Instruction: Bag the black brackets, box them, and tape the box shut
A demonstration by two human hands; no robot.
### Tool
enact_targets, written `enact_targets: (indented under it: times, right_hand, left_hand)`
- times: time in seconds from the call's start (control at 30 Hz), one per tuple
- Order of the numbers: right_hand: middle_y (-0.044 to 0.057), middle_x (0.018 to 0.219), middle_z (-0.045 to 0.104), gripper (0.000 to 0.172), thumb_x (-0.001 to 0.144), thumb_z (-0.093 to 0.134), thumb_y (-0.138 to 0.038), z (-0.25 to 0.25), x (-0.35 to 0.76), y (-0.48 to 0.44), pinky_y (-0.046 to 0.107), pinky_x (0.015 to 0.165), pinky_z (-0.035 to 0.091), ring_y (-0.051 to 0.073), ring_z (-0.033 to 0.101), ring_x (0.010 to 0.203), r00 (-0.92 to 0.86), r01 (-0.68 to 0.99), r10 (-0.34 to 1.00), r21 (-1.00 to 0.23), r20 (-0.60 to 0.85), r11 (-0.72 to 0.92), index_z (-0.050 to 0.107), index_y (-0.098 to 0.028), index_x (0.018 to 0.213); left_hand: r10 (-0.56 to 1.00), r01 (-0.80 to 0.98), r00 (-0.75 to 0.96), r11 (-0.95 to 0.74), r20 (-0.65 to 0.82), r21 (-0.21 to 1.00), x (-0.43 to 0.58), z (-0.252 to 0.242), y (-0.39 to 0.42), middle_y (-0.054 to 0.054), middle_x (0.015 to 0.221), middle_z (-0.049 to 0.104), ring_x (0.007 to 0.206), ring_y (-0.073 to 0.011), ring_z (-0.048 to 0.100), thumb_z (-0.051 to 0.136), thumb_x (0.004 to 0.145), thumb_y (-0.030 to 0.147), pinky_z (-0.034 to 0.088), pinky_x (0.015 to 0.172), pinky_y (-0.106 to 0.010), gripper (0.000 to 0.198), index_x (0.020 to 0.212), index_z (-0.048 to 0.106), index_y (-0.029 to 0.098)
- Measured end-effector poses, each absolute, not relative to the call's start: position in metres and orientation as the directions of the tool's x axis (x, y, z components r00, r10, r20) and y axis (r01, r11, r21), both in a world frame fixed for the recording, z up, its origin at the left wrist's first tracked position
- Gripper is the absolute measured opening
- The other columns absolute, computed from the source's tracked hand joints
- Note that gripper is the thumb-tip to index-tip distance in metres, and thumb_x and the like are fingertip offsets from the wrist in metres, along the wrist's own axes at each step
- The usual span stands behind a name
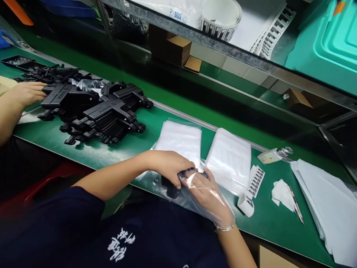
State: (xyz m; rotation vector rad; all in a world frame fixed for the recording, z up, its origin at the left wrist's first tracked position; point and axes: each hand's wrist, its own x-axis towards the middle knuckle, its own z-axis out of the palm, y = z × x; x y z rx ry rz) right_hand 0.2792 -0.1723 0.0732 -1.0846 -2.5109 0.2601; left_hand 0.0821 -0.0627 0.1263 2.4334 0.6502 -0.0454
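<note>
My left hand is closed round a black plastic part near the front edge of the green table. My right hand lies inside or under a clear plastic bag, with its fingers curled against the same part. The bag drapes over my right wrist. Two stacks of clear bags lie just beyond my hands.
A heap of black plastic parts sits at the left, and another person's hand rests on it. A label roll, a label strip, a small bottle, tissue with a pen and white sheets lie to the right. A shelf hangs overhead.
</note>
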Motion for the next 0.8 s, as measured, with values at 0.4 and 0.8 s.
enact_targets:
  times: [0.4, 0.8]
  right_hand:
    - [0.013, 0.137, 0.051, 0.048, 0.092, 0.056, -0.040, 0.104, 0.305, -0.183, 0.057, 0.102, 0.044, 0.033, 0.049, 0.128, 0.048, 0.710, 0.820, -0.597, 0.570, 0.374, 0.049, -0.028, 0.137]
    - [0.000, 0.081, 0.063, 0.040, 0.078, 0.070, -0.054, 0.094, 0.298, -0.132, 0.024, 0.060, 0.042, 0.012, 0.053, 0.065, -0.482, 0.382, 0.875, -0.909, -0.039, 0.170, 0.062, -0.019, 0.096]
  left_hand:
    - [0.635, 0.154, 0.766, -0.029, -0.101, 0.988, 0.061, 0.055, -0.078, -0.012, 0.139, 0.053, 0.117, -0.0271, 0.058, 0.069, 0.078, 0.032, 0.046, 0.093, -0.034, 0.076, 0.145, 0.034, 0.021]
    - [0.577, 0.450, 0.756, -0.116, -0.309, 0.885, 0.086, 0.087, -0.106, 0.001, 0.087, 0.069, 0.069, -0.0203, 0.064, 0.072, 0.070, 0.029, 0.049, 0.068, -0.031, 0.121, 0.154, -0.015, 0.026]
